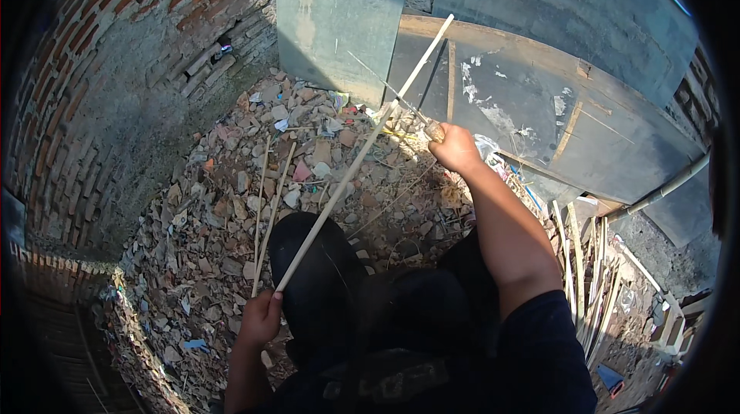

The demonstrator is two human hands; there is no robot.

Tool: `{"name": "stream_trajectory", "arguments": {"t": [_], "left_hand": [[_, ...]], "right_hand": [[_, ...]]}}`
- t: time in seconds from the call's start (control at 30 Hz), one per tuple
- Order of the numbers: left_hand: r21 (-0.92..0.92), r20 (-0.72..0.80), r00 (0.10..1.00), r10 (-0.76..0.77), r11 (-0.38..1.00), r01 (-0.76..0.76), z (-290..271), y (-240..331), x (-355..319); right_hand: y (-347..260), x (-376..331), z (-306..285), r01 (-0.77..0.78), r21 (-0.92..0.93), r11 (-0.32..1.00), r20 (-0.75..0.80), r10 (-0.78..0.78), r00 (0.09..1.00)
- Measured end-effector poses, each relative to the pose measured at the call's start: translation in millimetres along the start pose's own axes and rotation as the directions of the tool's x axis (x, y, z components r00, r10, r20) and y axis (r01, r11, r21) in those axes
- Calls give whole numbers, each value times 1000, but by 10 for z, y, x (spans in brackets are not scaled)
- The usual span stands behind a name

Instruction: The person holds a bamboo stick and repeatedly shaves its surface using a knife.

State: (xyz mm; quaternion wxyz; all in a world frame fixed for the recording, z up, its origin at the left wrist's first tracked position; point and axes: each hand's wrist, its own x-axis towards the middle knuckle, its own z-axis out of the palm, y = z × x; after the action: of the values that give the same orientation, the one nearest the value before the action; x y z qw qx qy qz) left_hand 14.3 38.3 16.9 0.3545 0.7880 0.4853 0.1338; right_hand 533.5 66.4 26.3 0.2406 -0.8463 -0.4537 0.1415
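My left hand [260, 320] is closed around the near end of a long, pale bamboo strip [348, 175]. The strip slants up and away to the right, past my left knee. In my right hand [457, 149] is the handle of a knife [434, 131], with the arm stretched forward. Its thin blade crosses the strip in its upper part and points to the far left; whether it touches the strip or only overlaps it in view, I cannot tell. Two thinner strips [279, 198] lie beside my left knee, their near ends close to my left hand.
Rubble [208, 221] of broken brick and litter covers the ground. A brick wall [85, 129] rises on the left; a grey-green panel [339, 21] and a dark board [509, 82] stand ahead. Several bamboo strips [580, 260] are bunched at the right, near a pole [663, 189].
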Motion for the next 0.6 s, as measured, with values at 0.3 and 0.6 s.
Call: {"name": "stream_trajectory", "arguments": {"t": [0.3,0.6], "left_hand": [[-114,-48,999,-11,994,6,154,-10,-138],[167,-117,990,-79,981,98,-91,366,-49]], "right_hand": [[-248,-294,-123,405,-64,912,108,-397,912],[-444,-408,-97,492,-229,840,374,-391,841]]}}
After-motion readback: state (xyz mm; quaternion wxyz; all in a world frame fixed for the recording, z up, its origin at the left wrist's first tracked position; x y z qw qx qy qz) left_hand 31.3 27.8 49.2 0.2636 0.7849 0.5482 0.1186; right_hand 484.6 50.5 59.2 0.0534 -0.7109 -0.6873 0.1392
